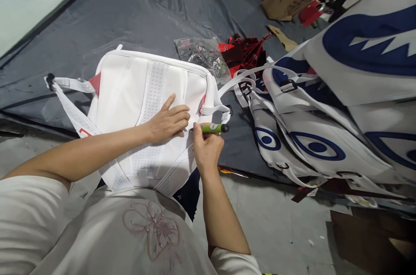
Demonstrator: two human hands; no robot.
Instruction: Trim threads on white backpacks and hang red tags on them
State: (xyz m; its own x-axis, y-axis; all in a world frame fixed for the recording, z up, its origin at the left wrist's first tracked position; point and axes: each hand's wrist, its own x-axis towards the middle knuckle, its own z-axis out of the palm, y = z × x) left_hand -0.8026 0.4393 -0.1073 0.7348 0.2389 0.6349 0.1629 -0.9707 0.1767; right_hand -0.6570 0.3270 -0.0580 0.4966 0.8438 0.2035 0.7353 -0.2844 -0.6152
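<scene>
1. The left hand [167, 121] lies flat on the white backpack [146, 110], fingers spread loosely, pinning it to the dark sheet [146, 11].
2. The right hand [206, 149] pinches a green pen-like tool [212, 128], tip just beside the left fingertips.
3. Work on this bag looks underway; a pile of printed bags [325, 136] lies right of the fingers.

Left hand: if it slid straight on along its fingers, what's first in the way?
The left hand lies flat on the white backpack, fingers pointing right. First in line looks like the tip of the green tool held by the right hand; the gap is hard to judge.
</scene>
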